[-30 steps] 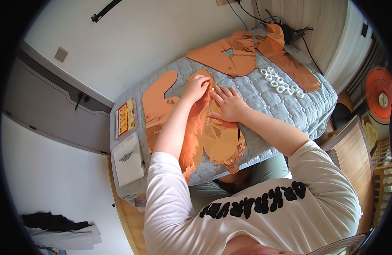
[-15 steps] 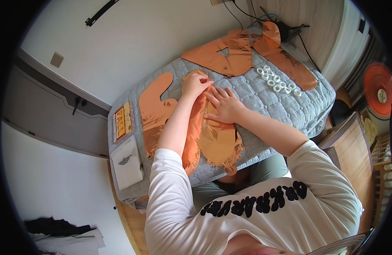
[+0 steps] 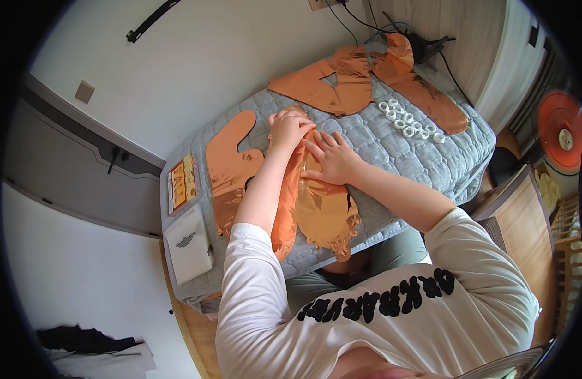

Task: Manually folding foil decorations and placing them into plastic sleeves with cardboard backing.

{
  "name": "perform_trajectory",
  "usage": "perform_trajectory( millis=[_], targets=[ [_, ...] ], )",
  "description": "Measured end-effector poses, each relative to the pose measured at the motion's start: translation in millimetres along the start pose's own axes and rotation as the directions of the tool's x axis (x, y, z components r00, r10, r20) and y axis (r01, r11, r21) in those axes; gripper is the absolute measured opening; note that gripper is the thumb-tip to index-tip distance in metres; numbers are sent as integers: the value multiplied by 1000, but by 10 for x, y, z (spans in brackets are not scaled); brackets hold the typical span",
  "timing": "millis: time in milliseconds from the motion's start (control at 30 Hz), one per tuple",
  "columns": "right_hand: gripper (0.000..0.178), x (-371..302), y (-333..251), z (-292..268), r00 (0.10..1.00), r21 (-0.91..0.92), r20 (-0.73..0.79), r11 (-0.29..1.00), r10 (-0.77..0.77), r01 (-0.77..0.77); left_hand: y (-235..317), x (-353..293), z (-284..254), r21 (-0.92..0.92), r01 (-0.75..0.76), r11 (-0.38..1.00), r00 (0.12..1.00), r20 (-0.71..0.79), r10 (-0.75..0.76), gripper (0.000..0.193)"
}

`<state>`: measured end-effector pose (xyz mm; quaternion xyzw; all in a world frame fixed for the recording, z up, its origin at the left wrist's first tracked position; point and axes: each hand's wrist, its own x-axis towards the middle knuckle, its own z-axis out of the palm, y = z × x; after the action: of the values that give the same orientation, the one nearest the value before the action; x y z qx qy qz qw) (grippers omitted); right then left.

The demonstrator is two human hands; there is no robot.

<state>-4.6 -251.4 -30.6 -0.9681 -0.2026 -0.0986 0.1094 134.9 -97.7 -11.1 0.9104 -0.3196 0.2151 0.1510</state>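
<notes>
Foil piece [image 3: 325,215], copper-orange, glossy and flat with a ruffled lower edge, lies on the grey quilted mattress [image 3: 423,167] before the person in the head view. The left hand [image 3: 291,131] pinches its upper end between thumb and fingertips; just beside, the right hand [image 3: 334,160] presses palm-down, fingers spread. Small white rings [image 3: 408,118] cluster farther right.

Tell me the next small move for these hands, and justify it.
Probably lift the left hand slightly: it seems to pinch the orange foil, while the right hand, spread open, rests on foil alongside, which could steady it.
</notes>
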Motion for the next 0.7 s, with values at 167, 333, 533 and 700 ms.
perform_trajectory(
  millis=[167,333,533,700],
  targets=[
    [96,-3,-1,-17,1000,-13,17,1000,4,-4,-37,-27,23,-61,26,998,999,47,-23,25],
    [99,23,-29,-92,995,-7,97,1000,8,-8,-51,-42,6,-38,48,998,995,86,-45,31],
    [98,-3,5,-31,1000,-3,1,1000,10,-10,-12,9,-22,12,99,995,977,187,-99,46],
    [97,-3,-16,-43,999,8,32,1000,7,-7,-54,35,-22,62,155,986,957,236,-165,59]
  ],
)
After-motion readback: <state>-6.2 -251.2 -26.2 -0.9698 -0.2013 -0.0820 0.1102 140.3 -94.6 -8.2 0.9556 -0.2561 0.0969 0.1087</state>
